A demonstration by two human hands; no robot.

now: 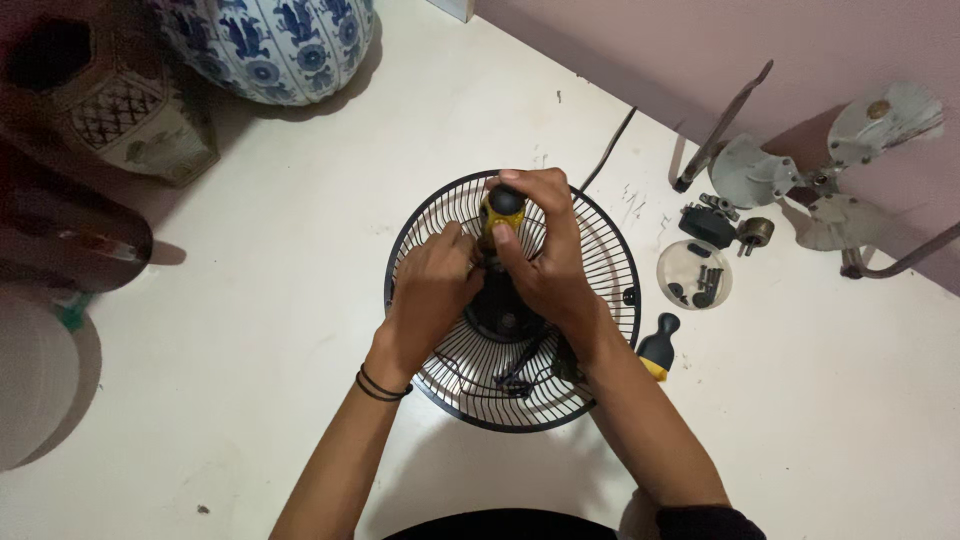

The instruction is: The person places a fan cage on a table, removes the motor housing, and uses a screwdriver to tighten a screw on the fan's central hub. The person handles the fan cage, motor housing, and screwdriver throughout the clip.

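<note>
At the centre of the pale, smooth table (pixel 250 330) lies a round black wire fan guard (pixel 600 260), its thin ribs radiating from a solid dark hub. The right hand (pixel 545 250) is wrapped tightly around a screwdriver with a yellow and black handle (pixel 502 208), held upright over the hub. The left hand (pixel 430 295) sits just beside it at nine o'clock, fingers curled in a narrow pinch at the tool's shaft near the hub; what they press on cannot be told. Two thin black bands circle the left wrist.

At four o'clock from the guard, just outside its rim, lies a second screwdriver (pixel 657 347) with a rounded black and yellow handle. At three o'clock sits a small clear round dish (pixel 694 273) holding a few dark screws. Beyond it, at two o'clock, lie dull grey metal fan blades (pixel 760 170) and a small black part with a brass-coloured piece (pixel 755 232). At eleven o'clock stands a glossy blue-and-white ceramic vase (pixel 270 45), with a brown patterned pot (pixel 130 120) beside it.
</note>
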